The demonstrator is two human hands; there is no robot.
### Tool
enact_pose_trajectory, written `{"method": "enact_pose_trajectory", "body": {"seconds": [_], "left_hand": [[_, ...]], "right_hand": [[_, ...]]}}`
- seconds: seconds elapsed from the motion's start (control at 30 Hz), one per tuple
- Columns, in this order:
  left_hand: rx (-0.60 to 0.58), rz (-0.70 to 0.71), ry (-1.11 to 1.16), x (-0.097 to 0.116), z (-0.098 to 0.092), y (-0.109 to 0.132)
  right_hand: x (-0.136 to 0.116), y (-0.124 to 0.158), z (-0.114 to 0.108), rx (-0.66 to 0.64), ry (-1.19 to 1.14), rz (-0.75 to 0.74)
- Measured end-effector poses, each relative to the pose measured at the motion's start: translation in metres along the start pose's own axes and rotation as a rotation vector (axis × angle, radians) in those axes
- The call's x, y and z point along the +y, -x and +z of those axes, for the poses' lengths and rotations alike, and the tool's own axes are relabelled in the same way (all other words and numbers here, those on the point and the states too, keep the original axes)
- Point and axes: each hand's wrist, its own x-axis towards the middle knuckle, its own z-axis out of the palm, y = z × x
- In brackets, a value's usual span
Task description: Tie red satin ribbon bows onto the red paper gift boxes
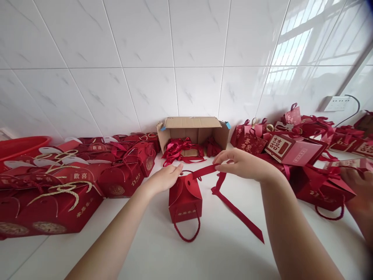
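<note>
Behind the work surface rose a white tiled wall (145, 58), and below it lay a white countertop (227, 249). On the person's left stood a large group of red gift boxes (58, 194) with gold cord handles, beside a red basin (20, 146) at the frame edge. On the right, a looser heap of red boxes (291, 151) with ribbons reached to the far corner, where a wall socket (335, 103) was fixed. Between the two groups, against the wall, an open cardboard carton (192, 123) held a tangle of loose ribbons (180, 149).

At the centre of the countertop, in front of the carton, stood a small red box (185, 200), upright, its flap top closed and its cord handle (186, 233) hanging toward the viewer. A red ribbon (237, 212) was stretched just above the box top, and its free tail trailed down and to the right across the counter.

The left hand (164, 179) had its fingers closed in a pinch on one end of the ribbon. The right hand (244, 163) pinched the same ribbon a little further along with thumb and forefinger. Another person's hand (357, 186) showed at the right edge, near a box of the heap; its grip could not be made out.
</note>
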Motion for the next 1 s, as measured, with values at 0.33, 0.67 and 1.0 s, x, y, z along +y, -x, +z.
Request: {"method": "enact_pose_trajectory", "body": {"seconds": [0.33, 0.67, 1.0], "left_hand": [[0.023, -0.055, -0.047, 0.0, -0.017, 0.011], [-0.267, -0.037, 0.148, 0.023, -0.027, 0.027], [-0.337, 0.082, 0.098, 0.02, -0.021, 0.027]], "right_hand": [[-0.005, -0.005, 0.008, -0.079, -0.057, -0.03], [-0.005, -0.004, 0.011, -0.051, -0.066, -0.041], [0.011, -0.006, 0.005, -0.05, 0.001, 0.016]]}}
